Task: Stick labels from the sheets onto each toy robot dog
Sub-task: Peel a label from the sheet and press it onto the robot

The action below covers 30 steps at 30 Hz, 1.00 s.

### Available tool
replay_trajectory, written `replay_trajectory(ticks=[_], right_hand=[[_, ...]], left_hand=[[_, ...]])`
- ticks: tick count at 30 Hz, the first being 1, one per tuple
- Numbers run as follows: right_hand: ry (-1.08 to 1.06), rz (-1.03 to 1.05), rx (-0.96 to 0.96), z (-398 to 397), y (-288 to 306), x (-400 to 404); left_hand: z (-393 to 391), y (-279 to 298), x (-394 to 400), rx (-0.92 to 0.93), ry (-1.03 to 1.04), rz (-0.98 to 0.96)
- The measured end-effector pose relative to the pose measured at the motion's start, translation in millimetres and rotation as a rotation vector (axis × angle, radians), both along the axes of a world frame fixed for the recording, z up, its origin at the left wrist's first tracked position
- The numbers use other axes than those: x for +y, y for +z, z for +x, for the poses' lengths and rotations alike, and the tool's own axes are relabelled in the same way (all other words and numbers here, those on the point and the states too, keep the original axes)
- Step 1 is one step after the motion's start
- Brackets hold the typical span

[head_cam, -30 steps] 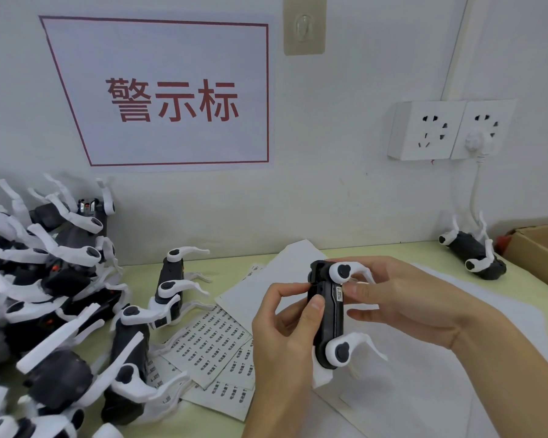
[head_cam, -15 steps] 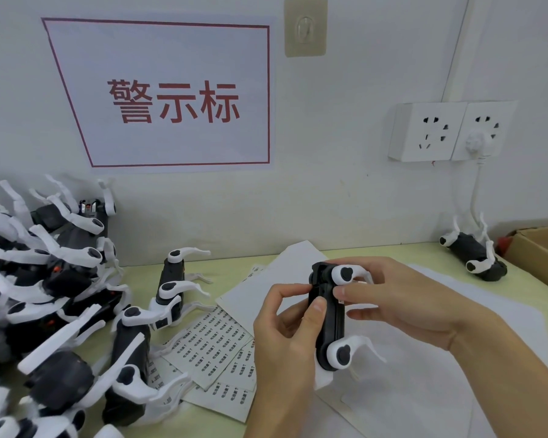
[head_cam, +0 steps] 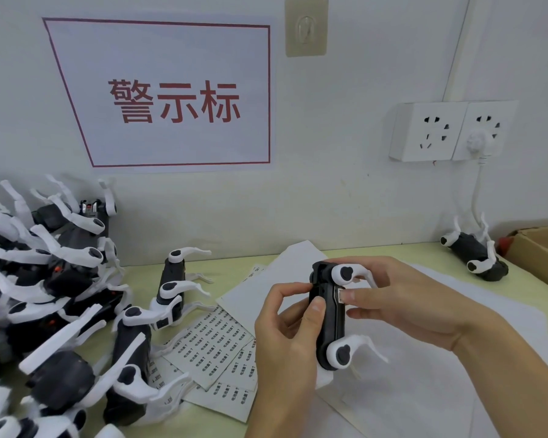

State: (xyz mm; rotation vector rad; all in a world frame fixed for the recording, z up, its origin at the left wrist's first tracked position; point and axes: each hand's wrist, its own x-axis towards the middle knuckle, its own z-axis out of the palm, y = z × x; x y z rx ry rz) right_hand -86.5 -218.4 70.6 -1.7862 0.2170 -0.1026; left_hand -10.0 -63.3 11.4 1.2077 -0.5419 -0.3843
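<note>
Both hands (head_cam: 298, 324) grip the toy robot dog (head_cam: 328, 317) between them.

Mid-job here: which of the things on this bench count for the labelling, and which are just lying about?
For the job: the toy dog held by the left hand and right hand; label sheets; dog pile; lone dog.

Lying about: cardboard box; wall sockets; wall sign.
</note>
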Motion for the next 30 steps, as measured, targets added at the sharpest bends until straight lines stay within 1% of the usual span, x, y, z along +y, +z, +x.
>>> replay_trajectory(ticks=[6,10,15,24,27,30], right_hand=[[0.014,0.074,-0.075,-2,-1,-2],[0.021,0.079,-0.085,-1,-3,-4],[-0.041,0.012,-0.035,-4,-5,-8],[-0.095,-0.115,-0.021,-7,2,-11],[-0.087,-0.053,-0.012,-12,6,-13],[-0.098,0.024,-0.024,-17,9,-14]], left_hand=[[-1,1,-1,-0.02,-0.03,-0.022],[-1,1,0,-0.023,-0.032,-0.031],[0,-1,-1,0.018,-0.028,-0.019],[1,2,0,0.14,-0.077,-0.045],[1,2,0,0.17,-0.105,-0.059],[1,0,0,0.156,-0.143,-0.057]])
